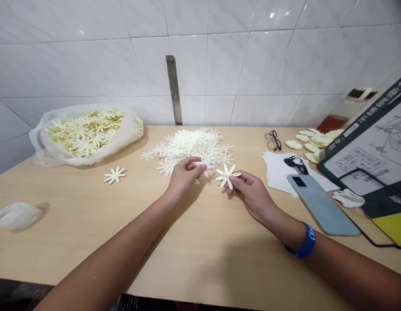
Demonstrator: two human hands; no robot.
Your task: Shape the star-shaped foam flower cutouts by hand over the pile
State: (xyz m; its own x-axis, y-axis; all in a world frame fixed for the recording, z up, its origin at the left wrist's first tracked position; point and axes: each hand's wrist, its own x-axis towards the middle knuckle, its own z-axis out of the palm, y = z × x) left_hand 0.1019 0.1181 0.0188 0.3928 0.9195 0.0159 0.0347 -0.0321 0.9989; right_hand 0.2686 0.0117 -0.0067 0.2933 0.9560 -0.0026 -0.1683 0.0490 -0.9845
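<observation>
Between the thumb and fingers of my right hand (249,190) is a pale yellow flower cutout (227,175) with long narrow petals. My left hand (187,172) pinches a whiter flower cutout (205,166) at the front edge of a heap. That heap of white flower cutouts (190,144) lies in the middle of the table, partly hidden behind my left hand. A single pale yellow flower (114,175) lies flat on the wood to the left. Behind it, an open plastic bag (132,129) holds many yellowish flower cutouts (87,131).
On the right are glasses (272,140), white paper (275,172), a light blue phone (323,205), leaf-shaped cutouts (317,140), a jar of brown liquid (345,110) and a leaning printed box (375,138). Clear plastic (19,215) lies left. A tiled wall with a metal strip (174,90) bounds the back.
</observation>
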